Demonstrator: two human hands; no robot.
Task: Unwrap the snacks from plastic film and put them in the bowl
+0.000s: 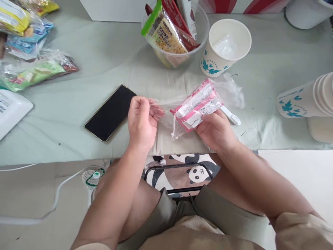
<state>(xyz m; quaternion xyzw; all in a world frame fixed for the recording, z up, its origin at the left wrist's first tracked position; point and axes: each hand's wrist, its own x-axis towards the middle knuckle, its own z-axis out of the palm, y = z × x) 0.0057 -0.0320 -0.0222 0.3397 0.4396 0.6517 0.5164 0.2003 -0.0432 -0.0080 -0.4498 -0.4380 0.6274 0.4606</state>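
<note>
My left hand pinches clear plastic film, my right hand grips the pink-and-white packet between them. Probably light; film likely limp, slippery. I'd hold packet edges.

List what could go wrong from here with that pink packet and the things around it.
1. The clear plastic pinched by the left hand looks thin and stretched; it might tear or slip suddenly, jerking the pink packet in the right hand.
2. The phone lies right beside the left hand, so a slip could knock it.
3. The paper cup stands just beyond the packet; a careless swing might tip it.
</note>
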